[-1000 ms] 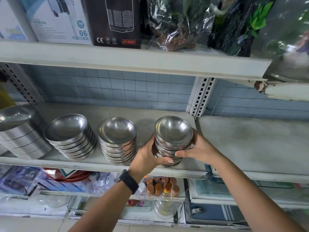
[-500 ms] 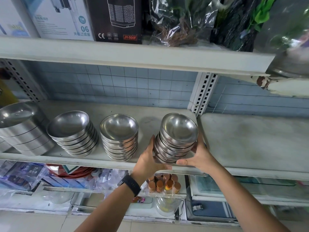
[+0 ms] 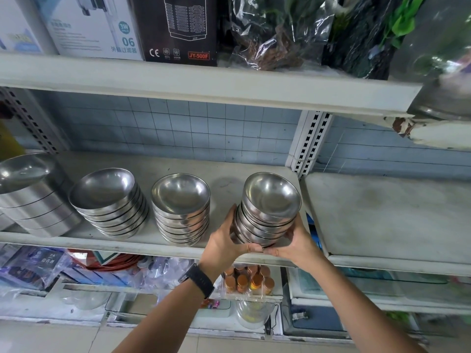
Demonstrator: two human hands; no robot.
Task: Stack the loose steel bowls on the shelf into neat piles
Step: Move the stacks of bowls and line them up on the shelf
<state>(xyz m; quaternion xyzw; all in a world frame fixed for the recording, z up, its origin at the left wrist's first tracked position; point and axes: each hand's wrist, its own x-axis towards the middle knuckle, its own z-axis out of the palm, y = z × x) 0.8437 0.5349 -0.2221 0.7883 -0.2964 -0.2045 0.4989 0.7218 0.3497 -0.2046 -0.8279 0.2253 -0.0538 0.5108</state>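
bowl stack [image 3: 267,212], gripped between both hands [image 3: 260,248]

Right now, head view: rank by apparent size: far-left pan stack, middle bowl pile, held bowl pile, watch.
1. The far-left pan stack, though partly cut off by the frame edge.
2. The middle bowl pile and the held bowl pile: look alike, not ranked.
3. The watch.

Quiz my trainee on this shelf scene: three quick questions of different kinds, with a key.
1. True or false: the left hand and right hand both grip the rightmost bowl pile.
2. Which wrist wears the black watch? A left, B right, C neither.
3. How many bowl piles stand between the held pile and the flat tins?
Key: 1 true; 2 A; 3 two, the wider pile and the centre pile.
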